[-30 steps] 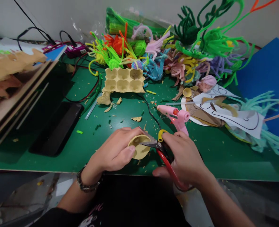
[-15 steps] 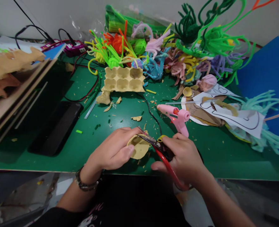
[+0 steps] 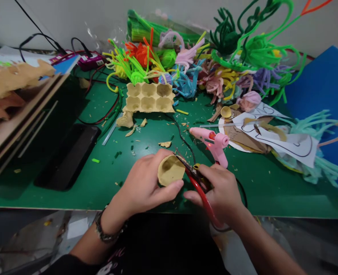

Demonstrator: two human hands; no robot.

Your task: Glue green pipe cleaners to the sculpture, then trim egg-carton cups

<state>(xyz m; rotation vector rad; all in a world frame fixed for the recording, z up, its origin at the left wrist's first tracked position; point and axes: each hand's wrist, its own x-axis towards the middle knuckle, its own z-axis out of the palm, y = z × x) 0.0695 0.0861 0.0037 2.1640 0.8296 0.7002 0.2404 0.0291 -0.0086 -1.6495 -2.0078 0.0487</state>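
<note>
Between thumb and fingers, my left hand (image 3: 147, 187) grips a small tan egg carton cup (image 3: 171, 170), its hollow side facing up toward me. My right hand (image 3: 222, 191) is wrapped round a pair of red-handled scissors (image 3: 202, 196). The scissor blades point up and left and lie at the cup's upper right rim. Just beyond my right hand lies a pink glue gun (image 3: 211, 142) with a small light on its side. Tan scraps (image 3: 165, 144) are scattered on the green table (image 3: 146, 133) near the cup.
A tan egg carton piece (image 3: 149, 97) sits mid-table before a heap of bright pipe cleaners (image 3: 186, 57). A black phone (image 3: 68, 156) lies at left beside stacked boards (image 3: 23, 118). Paper and cardboard cutouts (image 3: 274, 133) lie at right, near a blue board (image 3: 323, 84).
My left hand has turned the cup and shifted it slightly right and up, its thumb now along the lower rim. The scissors stay at the rim, with their blades a little higher.
</note>
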